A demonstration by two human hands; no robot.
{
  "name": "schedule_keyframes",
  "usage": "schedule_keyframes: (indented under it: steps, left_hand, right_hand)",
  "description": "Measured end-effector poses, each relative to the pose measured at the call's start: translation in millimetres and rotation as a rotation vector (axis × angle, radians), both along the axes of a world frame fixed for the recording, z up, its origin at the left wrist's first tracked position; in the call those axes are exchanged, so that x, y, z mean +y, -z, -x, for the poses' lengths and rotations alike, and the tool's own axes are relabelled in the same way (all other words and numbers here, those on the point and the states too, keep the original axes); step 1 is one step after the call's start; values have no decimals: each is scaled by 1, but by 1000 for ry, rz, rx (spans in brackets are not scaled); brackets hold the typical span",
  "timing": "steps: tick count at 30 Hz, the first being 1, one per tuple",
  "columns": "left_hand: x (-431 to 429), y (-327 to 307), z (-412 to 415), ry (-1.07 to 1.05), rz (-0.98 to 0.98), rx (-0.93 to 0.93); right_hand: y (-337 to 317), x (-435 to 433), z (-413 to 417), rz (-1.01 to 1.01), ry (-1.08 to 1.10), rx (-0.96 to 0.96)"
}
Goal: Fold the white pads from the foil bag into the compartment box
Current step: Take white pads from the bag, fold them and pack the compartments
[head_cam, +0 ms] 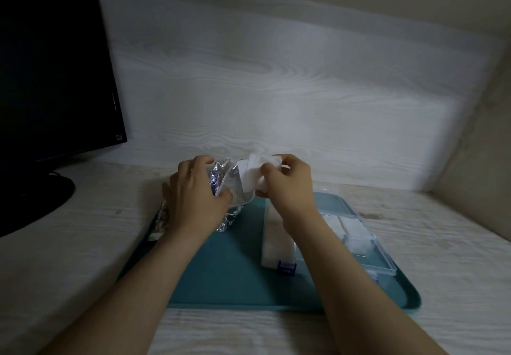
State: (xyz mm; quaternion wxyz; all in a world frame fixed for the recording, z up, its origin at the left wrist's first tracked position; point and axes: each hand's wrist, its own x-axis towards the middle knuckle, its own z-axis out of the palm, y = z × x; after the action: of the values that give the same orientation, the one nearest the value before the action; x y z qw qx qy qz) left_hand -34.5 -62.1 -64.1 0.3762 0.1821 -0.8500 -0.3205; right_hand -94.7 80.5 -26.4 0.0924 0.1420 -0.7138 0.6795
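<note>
1. The foil bag [221,177], crinkled silver with blue print, is gripped by the left hand [193,197] at the far left of the tray [221,271], with its mouth open rightward.
2. A white pad [253,172], bent, is pinched by the right hand [287,186] at the bag's mouth.
3. The compartment box [359,233], clear plastic, lies open on the tray's right with white pads inside.

Two bare hands held up close together, each gripping something.

The left hand [197,194] shows its back, with the fingers curled over the top of the foil bag [221,173] and the thumb pressed against its near side. Just beside it, the right hand [287,186] pinches white pads [254,173] between the thumb and curled fingers. Both bare forearms reach in from the lower edge and converge toward the hands.
</note>
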Motion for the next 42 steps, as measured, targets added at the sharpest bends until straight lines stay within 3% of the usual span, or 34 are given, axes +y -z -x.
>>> schedule_keyframes:
  steps: [5,11,16,22,37,42]
  left_hand:
    - [15,-11,-9,68,121,-4]
    - [35,-18,-14,221,147,326]
    - [49,-25,-17,422,-94,320]
    - [60,-28,-19,689,-582,210]
    - [62,-26,-18,759,-870,212]
    - [60,-27,-18,771,-920,189]
  right_hand:
    - [-14,23,-3,13,-77,-13]
    - [-14,61,-10,-53,-260,63]
    - [-6,80,-15,-44,-267,96]
    - [-2,90,-16,-27,-235,135]
    - [11,85,-19,-81,-202,343]
    - [8,87,-21,-146,-227,317]
